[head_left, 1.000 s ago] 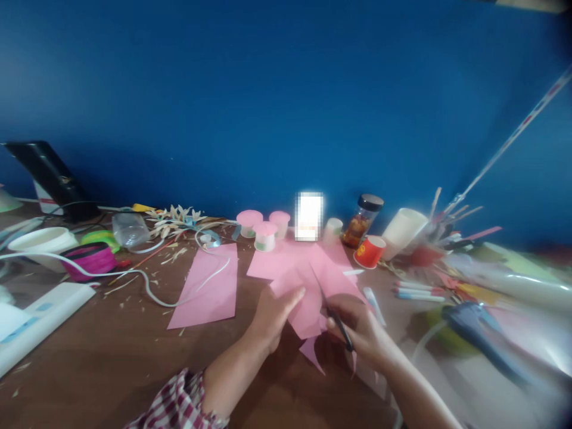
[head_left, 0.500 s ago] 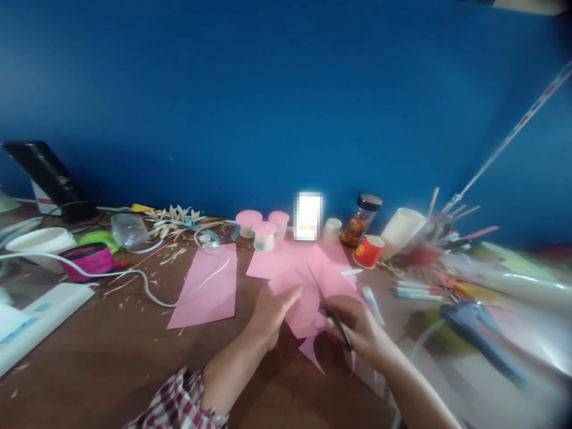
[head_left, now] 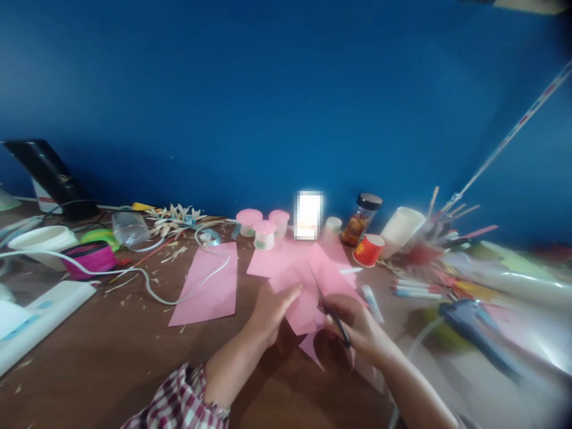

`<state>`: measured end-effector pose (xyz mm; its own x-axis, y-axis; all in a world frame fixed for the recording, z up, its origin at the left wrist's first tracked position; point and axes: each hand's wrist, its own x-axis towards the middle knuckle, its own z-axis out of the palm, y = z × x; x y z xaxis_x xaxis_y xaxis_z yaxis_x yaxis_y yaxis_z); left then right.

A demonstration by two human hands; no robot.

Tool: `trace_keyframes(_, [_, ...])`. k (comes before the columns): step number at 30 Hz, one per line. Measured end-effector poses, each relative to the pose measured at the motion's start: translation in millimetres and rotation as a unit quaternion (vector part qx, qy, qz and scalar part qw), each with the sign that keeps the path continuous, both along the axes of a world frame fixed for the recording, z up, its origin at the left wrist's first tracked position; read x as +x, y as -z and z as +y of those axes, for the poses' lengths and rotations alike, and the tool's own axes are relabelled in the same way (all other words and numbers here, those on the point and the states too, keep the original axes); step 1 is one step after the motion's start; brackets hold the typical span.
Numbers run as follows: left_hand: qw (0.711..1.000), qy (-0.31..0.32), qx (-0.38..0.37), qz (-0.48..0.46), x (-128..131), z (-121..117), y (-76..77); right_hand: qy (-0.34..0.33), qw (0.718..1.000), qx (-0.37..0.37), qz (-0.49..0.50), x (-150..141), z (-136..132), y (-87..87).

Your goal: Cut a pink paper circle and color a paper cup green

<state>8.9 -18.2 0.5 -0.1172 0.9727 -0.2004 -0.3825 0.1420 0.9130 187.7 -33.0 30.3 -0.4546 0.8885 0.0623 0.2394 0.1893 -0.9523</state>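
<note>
My left hand (head_left: 272,313) pinches a sheet of pink paper (head_left: 301,310) by its left side, thumb on top. Black-handled scissors (head_left: 340,329) are in my right hand (head_left: 360,328), their blades pointing away from me into the paper between both hands. A curved pink scrap (head_left: 311,350) hangs or lies just below the held sheet; which one I cannot tell. Behind the hands, a larger pink sheet (head_left: 263,260) lies flat on the table.
Several small cups with pink round tops (head_left: 265,232) stand by the wall. Left are another pink sheet (head_left: 210,286), a white cable and a power strip (head_left: 49,322). Right are a red paper cup (head_left: 369,250), a lidded jar (head_left: 357,223), markers (head_left: 415,289) and a glue gun (head_left: 480,333).
Very little differs. The right hand and scissors have shifted slightly up and left, still at the pink paper. The left hand keeps its hold.
</note>
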Motion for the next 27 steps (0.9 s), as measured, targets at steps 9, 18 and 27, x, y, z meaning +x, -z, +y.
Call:
trace_keyframes(9, [1.0, -0.012, -0.009, 0.009, 0.2, 0.0, 2.2, -0.002, 1.0, 0.014, -0.017, 3.2, 0.3, 7.0])
trace_keyframes(18, [1.0, 0.0, -0.003, 0.022, 1.0, 0.0, 0.5, 0.003, 0.996, 0.068, -0.061, 2.6, 2.8, 4.8])
trace_keyframes(27, [1.0, -0.008, -0.016, -0.006, 0.7, -1.4, -0.1, 0.0, 0.998, 0.041, -0.043, 2.7, 0.9, 2.3])
